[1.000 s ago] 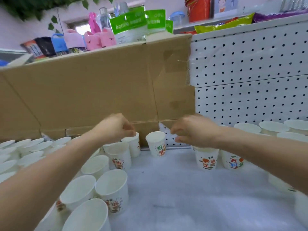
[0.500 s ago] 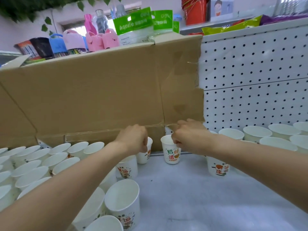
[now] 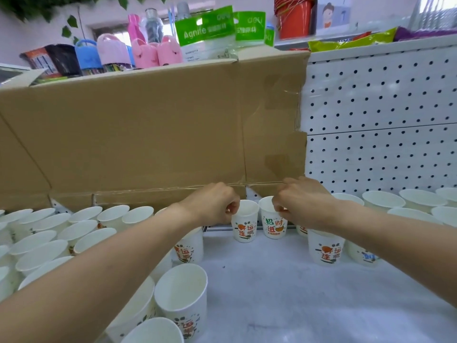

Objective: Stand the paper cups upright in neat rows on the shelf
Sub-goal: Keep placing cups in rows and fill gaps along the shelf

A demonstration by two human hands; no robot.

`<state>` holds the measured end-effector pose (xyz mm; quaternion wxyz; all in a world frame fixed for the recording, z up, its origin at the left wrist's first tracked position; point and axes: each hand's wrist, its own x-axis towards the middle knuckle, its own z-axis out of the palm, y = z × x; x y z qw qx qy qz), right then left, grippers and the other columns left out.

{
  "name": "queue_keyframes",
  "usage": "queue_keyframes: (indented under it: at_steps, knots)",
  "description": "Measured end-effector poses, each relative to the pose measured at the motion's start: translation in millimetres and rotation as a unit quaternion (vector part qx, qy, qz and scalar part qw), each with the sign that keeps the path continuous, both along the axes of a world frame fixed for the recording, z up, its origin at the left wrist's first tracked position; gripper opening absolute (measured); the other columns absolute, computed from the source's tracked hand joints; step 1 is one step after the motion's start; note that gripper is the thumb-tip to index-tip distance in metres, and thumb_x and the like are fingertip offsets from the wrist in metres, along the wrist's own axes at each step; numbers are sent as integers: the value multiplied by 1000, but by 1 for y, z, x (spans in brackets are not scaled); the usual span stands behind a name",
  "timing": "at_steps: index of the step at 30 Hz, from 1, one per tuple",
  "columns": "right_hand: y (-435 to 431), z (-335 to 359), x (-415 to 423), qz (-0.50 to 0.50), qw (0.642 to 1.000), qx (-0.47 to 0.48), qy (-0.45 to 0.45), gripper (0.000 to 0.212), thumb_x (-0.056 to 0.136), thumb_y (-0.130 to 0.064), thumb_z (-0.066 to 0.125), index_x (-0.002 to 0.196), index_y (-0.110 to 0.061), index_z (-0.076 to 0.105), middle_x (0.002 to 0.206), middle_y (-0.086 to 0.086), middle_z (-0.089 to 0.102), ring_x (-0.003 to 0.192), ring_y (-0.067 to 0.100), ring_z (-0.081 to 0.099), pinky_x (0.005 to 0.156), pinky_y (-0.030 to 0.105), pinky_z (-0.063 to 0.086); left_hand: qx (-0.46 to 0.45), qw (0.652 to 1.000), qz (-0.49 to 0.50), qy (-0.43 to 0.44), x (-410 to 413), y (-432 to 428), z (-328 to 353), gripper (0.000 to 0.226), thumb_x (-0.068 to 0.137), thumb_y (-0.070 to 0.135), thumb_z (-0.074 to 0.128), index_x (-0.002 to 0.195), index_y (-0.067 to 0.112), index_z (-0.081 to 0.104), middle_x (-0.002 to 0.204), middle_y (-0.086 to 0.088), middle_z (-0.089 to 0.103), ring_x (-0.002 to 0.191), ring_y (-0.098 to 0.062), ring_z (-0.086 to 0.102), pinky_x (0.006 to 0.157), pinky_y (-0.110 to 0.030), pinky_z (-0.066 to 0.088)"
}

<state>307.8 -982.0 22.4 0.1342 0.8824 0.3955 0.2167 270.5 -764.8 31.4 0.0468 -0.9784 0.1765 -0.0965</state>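
At centre frame, the left hand [image 3: 215, 206] pinches the rim of an orange-printed paper cup [image 3: 244, 225]; the right hand [image 3: 300, 201] pinches a green-printed paper cup [image 3: 274, 221] just beside it, both upright at the shelf [image 3: 284, 293] back. Either wrist could topple neighbouring cups on release, judging by the crowding.

left hand [image 3: 212, 203]: bare, no rings | right hand [image 3: 300, 201]: bare | forearms: sleeveless, no watch

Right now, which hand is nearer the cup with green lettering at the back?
Right. The right hand pinches the rim of the green-lettered cup; the left hand is a cup over, at the rim of the orange-printed cup beside it.
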Motion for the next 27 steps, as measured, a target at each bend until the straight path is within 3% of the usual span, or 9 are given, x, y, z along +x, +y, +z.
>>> queue_keyframes:
  at_steps: [6,9,13,18,21,24,27]
  knots:
    - [-2,-1,0,-11,1000,-1,1,14,90,-24,52,94,-24,66,96,-3,62,90,19,51,67,29,32,30,999,14,-9,5,3,-2,14,80,9,60,80,22,58,89,1,64,79,-19,57,64,-31,46]
    - [-1,0,-2,-20,1000,14,12,17,89,-31,57,103,-25,65,106,-3,62,98,19,51,77,31,39,33,999,16,-16,4,4,-1,14,84,15,63,97,21,63,102,2,64,88,-19,58,71,-33,49]
    - [2,5,-16,-2,997,78,24,36,88,-44,57,122,-33,58,119,-6,57,109,17,49,86,32,36,11,999,29,-5,-15,1,12,27,89,30,63,116,28,61,117,6,61,101,-16,57,82,-36,51]
    - [14,7,-59,63,967,180,166,42,87,-44,60,128,-37,53,127,-10,51,118,14,46,94,31,36,-42,998,18,-35,-79,4,30,38,88,44,61,122,29,58,118,9,60,108,-13,54,90,-36,47]
    - [26,8,-95,131,927,250,248,36,84,-47,61,119,-41,58,115,-21,53,108,1,48,92,27,40,-59,997,21,-50,-125,14,37,40,87,48,59,123,30,58,118,12,59,108,-8,53,92,-30,44]
    - [39,3,-133,193,899,265,291,37,81,-54,56,116,-44,59,114,-29,51,106,-8,47,90,18,38,-114,991,33,-53,-171,28,39,36,87,48,60,119,31,61,115,18,60,106,0,53,89,-21,42]
    - [52,-10,-155,215,907,232,277,33,87,-48,55,120,-45,55,124,-28,46,112,-7,42,94,19,36,-181,981,42,-55,-214,37,30,38,83,56,54,113,35,65,111,24,62,107,8,53,90,-17,43]
